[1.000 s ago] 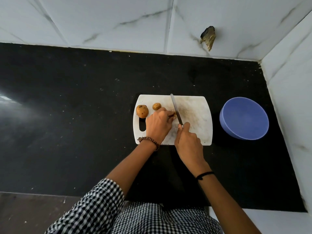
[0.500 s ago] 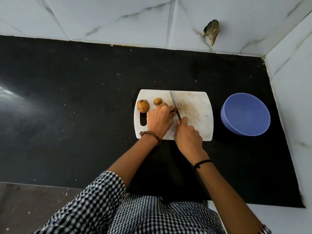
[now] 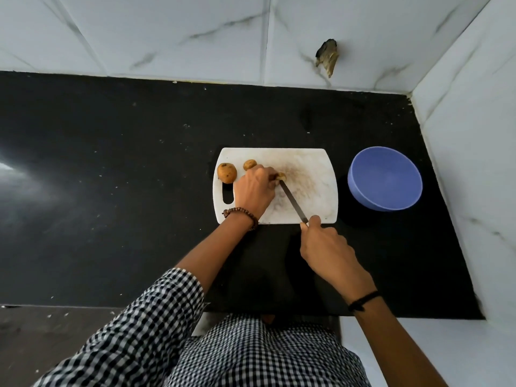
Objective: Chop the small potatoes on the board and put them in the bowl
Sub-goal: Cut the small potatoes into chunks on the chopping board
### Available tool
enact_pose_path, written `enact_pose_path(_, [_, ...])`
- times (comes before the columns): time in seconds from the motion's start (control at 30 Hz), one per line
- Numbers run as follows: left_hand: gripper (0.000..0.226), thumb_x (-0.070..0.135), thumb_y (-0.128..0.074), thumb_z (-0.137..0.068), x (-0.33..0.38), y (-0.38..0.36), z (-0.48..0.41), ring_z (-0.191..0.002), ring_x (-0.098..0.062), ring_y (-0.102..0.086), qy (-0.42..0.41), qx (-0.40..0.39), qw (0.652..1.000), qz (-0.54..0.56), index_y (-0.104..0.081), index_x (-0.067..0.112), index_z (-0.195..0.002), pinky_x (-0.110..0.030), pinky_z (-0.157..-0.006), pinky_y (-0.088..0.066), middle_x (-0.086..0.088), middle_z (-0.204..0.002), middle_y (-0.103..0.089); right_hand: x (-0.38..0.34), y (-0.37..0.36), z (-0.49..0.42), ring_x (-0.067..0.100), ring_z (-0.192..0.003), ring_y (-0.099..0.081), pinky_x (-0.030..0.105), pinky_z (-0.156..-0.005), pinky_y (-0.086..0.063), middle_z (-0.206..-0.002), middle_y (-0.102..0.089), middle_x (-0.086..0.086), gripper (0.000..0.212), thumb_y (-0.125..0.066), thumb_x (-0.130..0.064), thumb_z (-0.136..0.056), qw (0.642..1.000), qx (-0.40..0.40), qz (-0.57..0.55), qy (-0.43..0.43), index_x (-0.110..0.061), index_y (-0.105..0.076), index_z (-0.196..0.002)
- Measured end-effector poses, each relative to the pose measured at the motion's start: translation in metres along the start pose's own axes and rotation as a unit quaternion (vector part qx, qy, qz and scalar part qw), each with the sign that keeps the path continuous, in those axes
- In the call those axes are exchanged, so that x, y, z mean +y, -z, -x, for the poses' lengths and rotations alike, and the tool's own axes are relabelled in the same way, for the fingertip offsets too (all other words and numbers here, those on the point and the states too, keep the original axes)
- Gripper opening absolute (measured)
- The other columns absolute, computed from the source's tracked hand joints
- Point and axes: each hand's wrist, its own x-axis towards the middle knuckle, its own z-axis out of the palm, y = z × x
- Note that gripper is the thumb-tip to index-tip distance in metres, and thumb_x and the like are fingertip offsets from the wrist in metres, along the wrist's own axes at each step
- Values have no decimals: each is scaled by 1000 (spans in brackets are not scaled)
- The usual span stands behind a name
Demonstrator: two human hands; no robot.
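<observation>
A white chopping board (image 3: 307, 196) lies on the black bench (image 3: 111, 177), its slot handle at the left end and its middle stained brown. The left hand (image 3: 255, 189), a beaded bracelet (image 3: 241, 215) on its wrist, rests on the board with its fingers curled down over a third potato (image 3: 281, 176), pinning it near the board's centre; only the right end of that potato shows past the fingertips. The right hand (image 3: 326, 244), a black band (image 3: 363, 300) round its wrist, is clenched round the handle of a knife (image 3: 293, 201) and sits just off the board's near edge, over the bench. The thin blade runs on a slant from that hand up and to the left, with its tip meeting the pinned potato beside the left fingertips. Two whole potatoes lie at the board's far left: a larger potato (image 3: 227, 172) above the slot and a smaller potato (image 3: 250, 164) just to its right, close to the left knuckles. A blue bowl (image 3: 385, 180) stands on the bench just beside the board's right end, with nothing in it. White marbled wall tiles (image 3: 167, 32) rise behind and to the right, one with a ragged hole (image 3: 327, 58). A checked sleeve (image 3: 139, 317) covers the left upper arm.
</observation>
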Motion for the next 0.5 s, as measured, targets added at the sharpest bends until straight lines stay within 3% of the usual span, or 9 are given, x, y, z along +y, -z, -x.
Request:
enact_pose_path(0.23, [27,20,-58,-91,-3,-1,-1,-86,-17,-59,-16,-29,999,26,-63,21,-118,-33,-59,-52,0,-108,-58,15,12,2,18,-73,-61,37,-62,-48,-83,-57,3,38,-27,-50,-105,992,42,-116,2,-19,-48,-104])
enact_pose_path(0.4, [23,16,-60,-87,-10,-3,5,-85,-17,-62,-7,-3,998,64,-66,18,-109,-35,-59,-54,-1,-103,-63,14,11,-10,16,-68,-58,34,-61,-48,-80,-58,3,39,-33,-54,-103,977,57,-205,-4,-19,-50,-97])
enact_pose_path(0.5, [21,15,-67,-84,-17,-4,9,-86,-15,-62,2,-3,995,97,-65,15,-105,-37,-70,-56,-1,-102,-64,8,7,-28,16,-70,-60,33,-62,-51,-80,-59,1,36,-45,-51,-100,970,100,-220,12,-16,-50,-99])
